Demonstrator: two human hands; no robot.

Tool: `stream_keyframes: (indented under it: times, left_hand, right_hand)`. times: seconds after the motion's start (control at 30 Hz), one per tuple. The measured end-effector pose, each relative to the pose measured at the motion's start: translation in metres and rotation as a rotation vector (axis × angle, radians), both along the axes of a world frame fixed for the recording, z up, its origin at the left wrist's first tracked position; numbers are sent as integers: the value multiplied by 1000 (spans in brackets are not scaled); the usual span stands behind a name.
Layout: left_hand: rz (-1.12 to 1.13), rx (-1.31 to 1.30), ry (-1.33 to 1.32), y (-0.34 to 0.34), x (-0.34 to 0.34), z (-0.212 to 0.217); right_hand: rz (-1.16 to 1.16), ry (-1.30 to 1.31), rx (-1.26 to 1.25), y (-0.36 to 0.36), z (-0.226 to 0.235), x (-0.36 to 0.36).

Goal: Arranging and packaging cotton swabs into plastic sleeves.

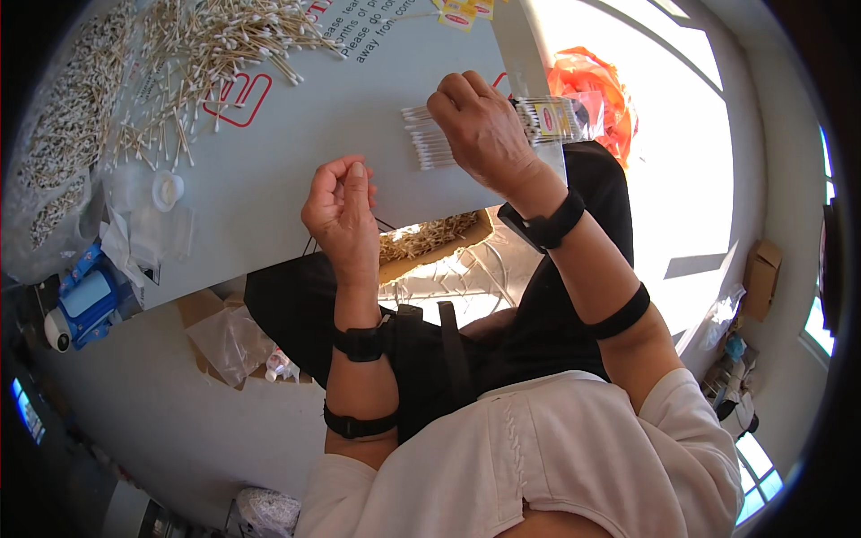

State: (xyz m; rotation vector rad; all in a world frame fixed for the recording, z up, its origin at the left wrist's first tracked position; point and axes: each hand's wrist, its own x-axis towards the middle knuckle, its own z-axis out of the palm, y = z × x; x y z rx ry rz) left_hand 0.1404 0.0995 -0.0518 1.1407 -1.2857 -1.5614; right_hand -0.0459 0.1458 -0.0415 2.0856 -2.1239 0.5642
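The right hand [484,134] rests on a neat bundle of cotton swabs [425,139] near the right edge of the grey table [296,134], and its fingers press on a clear packet [549,118] with a yellow label; whether the fingers close around the packet, I cannot tell. The left hand [343,215] hovers at the near edge of the table, its fingers curled into a loose fist, holding nothing visible. A loose pile of swabs [206,54] lies at the far left corner. A small white cap [168,188] sits near the left edge.
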Motion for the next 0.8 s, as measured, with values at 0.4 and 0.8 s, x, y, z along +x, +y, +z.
stream_keyframes:
  times: [0.4, 0.8]
  left_hand:
    - [2, -22, 5, -2, 0, -4]
    - [-171, -796, -467, -19, -43, 1]
  right_hand:
    - [19, -37, -30, 1, -6, -1]
    - [-347, -924, -331, 33, -16, 1]
